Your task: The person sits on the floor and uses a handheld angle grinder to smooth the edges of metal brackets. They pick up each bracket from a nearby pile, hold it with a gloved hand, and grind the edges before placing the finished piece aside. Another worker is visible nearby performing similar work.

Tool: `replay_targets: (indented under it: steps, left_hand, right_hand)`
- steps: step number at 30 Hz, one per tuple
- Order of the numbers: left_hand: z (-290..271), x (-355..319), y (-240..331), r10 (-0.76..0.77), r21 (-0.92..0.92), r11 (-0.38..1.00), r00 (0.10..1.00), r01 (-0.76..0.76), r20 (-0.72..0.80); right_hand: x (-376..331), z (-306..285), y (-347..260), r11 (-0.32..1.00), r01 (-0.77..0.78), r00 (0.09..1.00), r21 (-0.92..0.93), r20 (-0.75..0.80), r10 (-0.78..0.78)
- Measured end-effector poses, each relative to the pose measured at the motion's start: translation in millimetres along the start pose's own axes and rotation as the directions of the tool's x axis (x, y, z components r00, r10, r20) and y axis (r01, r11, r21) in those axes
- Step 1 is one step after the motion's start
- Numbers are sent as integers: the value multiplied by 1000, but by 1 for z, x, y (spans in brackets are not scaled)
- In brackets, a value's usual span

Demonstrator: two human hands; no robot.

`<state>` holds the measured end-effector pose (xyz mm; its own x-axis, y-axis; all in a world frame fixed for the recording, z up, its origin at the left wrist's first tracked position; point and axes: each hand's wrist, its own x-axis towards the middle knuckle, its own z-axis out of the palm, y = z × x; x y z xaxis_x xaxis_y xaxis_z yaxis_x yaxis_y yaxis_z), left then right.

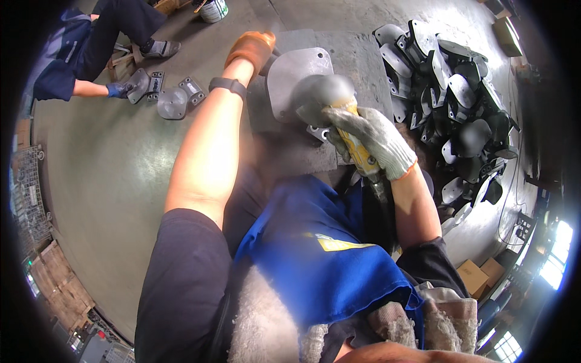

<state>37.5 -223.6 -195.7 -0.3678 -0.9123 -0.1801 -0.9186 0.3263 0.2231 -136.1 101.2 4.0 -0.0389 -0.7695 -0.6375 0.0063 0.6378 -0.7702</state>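
Note:
My right hand (372, 133), in a whitish knitted glove, is wrapped round the yellow body of an angle grinder (357, 145). The grinder's head and disc lie over the right part of a grey metal bracket (293, 72), whose broad rounded plate faces up; a blur hides where the disc meets it. At the bracket's left edge, my left hand (250, 51) is closed in an orange glove, with its fingertips partly hidden. Beneath the bracket is a dark flat work surface (363, 60). Part of a holed flange (318, 133) shows below the grinder.
A large heap of similar brackets (460, 91) lies on the right. At upper left, a co-worker's blue-gloved hand (118, 90) touches a bracket (138, 86); another bracket (173, 103) lies beside it. A bucket (213, 10) stands at the back, cardboard boxes (472, 276) at lower right.

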Motion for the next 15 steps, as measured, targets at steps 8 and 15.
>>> replay_targets:
  steps: [8,15]
  left_hand:
    - [-22,-21,36,-153,-232,956,980,179,125]
    - [-20,-14,31,-155,-151,975,985,165,79]
  right_hand:
    - [8,-4,4,997,74,996,-11,44,-73]
    - [6,-4,4,996,46,999,-79,11,-45]
